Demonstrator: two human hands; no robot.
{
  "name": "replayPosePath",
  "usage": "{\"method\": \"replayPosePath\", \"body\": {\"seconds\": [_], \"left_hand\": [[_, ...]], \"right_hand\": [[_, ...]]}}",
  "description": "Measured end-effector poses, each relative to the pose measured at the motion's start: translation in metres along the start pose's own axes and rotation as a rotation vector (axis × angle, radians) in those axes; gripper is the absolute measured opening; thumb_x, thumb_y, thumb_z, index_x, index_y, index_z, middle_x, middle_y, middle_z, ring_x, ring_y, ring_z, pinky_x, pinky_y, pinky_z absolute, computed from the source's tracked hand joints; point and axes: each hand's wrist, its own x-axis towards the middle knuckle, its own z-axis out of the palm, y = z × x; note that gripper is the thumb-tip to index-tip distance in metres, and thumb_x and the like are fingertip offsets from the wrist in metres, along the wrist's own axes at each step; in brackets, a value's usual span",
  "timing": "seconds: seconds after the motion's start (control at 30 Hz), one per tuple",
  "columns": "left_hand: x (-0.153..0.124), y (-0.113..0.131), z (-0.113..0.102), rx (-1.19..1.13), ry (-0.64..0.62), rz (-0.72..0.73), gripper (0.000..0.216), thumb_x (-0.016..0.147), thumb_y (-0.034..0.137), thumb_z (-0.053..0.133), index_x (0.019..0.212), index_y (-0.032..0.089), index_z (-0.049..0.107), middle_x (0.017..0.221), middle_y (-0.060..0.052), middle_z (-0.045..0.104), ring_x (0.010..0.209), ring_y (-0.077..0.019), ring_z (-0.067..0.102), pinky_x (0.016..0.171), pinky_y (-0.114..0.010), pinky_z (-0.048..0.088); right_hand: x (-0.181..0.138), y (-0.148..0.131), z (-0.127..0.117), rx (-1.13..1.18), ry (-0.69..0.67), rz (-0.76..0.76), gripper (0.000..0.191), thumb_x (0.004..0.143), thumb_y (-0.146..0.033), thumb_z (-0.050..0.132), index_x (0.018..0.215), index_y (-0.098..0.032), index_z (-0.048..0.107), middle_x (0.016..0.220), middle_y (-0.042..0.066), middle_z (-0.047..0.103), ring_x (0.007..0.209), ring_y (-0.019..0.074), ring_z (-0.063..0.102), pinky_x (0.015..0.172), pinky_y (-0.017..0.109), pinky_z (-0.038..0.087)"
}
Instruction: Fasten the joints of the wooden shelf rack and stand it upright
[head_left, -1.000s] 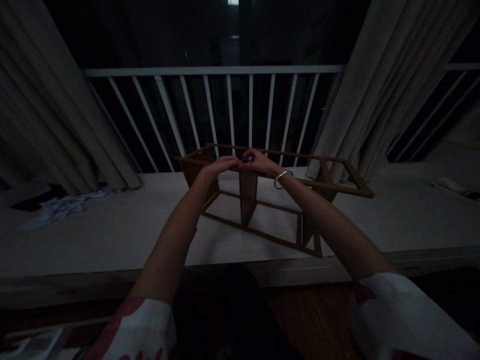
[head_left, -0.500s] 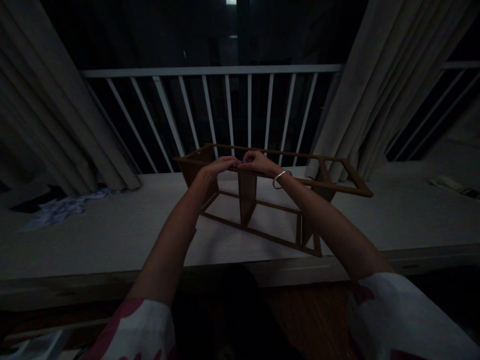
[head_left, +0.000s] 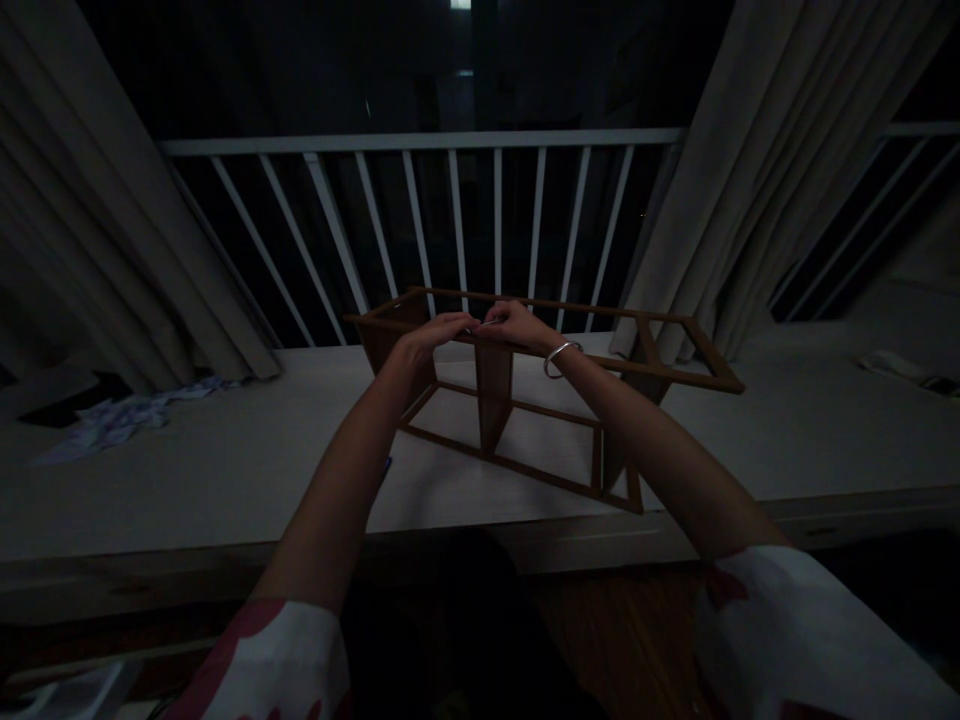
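Light: very dim; detail at the fingertips is poor.
Work piece: a brown wooden frame rack (head_left: 525,400) stands on the pale ledge (head_left: 187,470) in front of the white railing (head_left: 420,145), between the two curtains.
Rack build: long top rails, long bottom rails, upright dividers between them; the right end of the top frame overhangs toward the right curtain (head_left: 757,170).
Left hand (head_left: 435,332): rests on the near top rail above the middle divider, fingers curled down toward the rail; whether it pinches anything I cannot tell.
Right hand (head_left: 517,325): just beside the left, fingertips almost meeting it, closed around a small thin light-coloured item (head_left: 487,322) that pokes out toward the left hand; what it is I cannot make out.
Wrist: a metal bangle (head_left: 561,358) sits on the right forearm.
Progress, as judged: the rack stands whole and upright, so the main assembly looks done; the hands are busy at one joint on the top rail, which reads as a finishing or fixing step.
Left over: cannot tell whether other joints want attention.
Elsewhere: crumpled paper (head_left: 112,420) lies far left on the ledge.
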Motion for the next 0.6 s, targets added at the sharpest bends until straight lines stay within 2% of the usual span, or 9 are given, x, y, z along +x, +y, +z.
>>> {"method": "replayPosePath", "body": {"seconds": [0.17, 0.33, 0.6], "left_hand": [[0.005, -0.006, -0.001, -0.013, 0.005, 0.004, 0.027, 0.066, 0.042, 0.051, 0.071, 0.016, 0.056, 0.071, 0.001, 0.053, 0.07, -0.0111, 0.046, 0.067, -0.023, 0.034], [0.006, -0.007, -0.001, 0.002, -0.006, 0.015, 0.029, 0.067, 0.042, 0.05, 0.075, 0.015, 0.057, 0.074, 0.0, 0.054, 0.072, -0.0114, 0.046, 0.068, -0.023, 0.035], [0.008, -0.014, -0.003, 0.029, -0.01, 0.0, 0.028, 0.069, 0.038, 0.045, 0.08, 0.015, 0.058, 0.08, 0.0, 0.056, 0.076, -0.0118, 0.047, 0.072, -0.024, 0.035]], "right_hand": [[0.001, 0.0, -0.001, -0.041, 0.029, -0.006, 0.029, 0.057, -0.041, 0.063, 0.058, -0.013, 0.057, 0.071, 0.002, 0.052, 0.066, 0.0101, 0.046, 0.059, 0.022, 0.037], [0.0, -0.001, 0.0, -0.056, 0.039, -0.112, 0.032, 0.061, -0.041, 0.061, 0.049, -0.013, 0.055, 0.08, 0.003, 0.05, 0.07, 0.0102, 0.045, 0.065, 0.024, 0.038], [0.0, -0.003, -0.002, -0.064, -0.036, -0.133, 0.029, 0.065, -0.04, 0.059, 0.052, -0.013, 0.058, 0.084, 0.004, 0.05, 0.077, 0.0121, 0.047, 0.071, 0.025, 0.038]]}}
